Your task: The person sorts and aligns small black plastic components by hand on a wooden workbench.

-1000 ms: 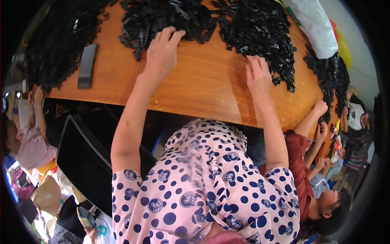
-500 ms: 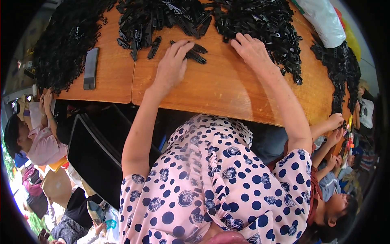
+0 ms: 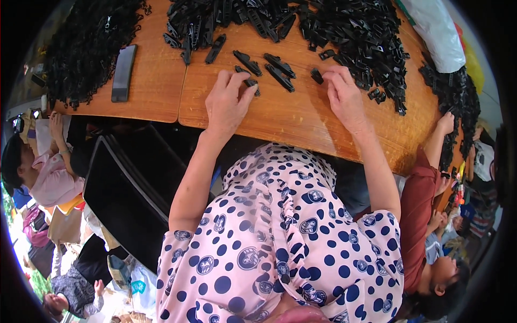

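Note:
My left hand [image 3: 229,102] is closed, thumb and forefinger pinching a long black plastic piece [image 3: 249,82] just above the wooden table. Three similar long pieces [image 3: 280,72] lie loose beyond and to the right of those fingers. My right hand [image 3: 346,98] has its fingers curled together, with a small black plastic piece [image 3: 316,76] at the fingertips. Ahead of my left hand rises a heap of long black pieces [image 3: 231,19]. A heap of smaller black pieces [image 3: 366,48] spreads in front of my right hand.
A phone [image 3: 124,74] lies on the table [image 3: 215,110] at left, beside a mound of black parts [image 3: 81,59]. At far right are a white plastic bag [image 3: 439,37] and more black parts [image 3: 458,91]. People sit on both sides; one person's hand [image 3: 445,123] reaches in from the right.
My right hand has drawn back from the heap toward me, a small piece now at its fingertips. My left hand has come nearer with one long piece; the other loose ones are spread apart.

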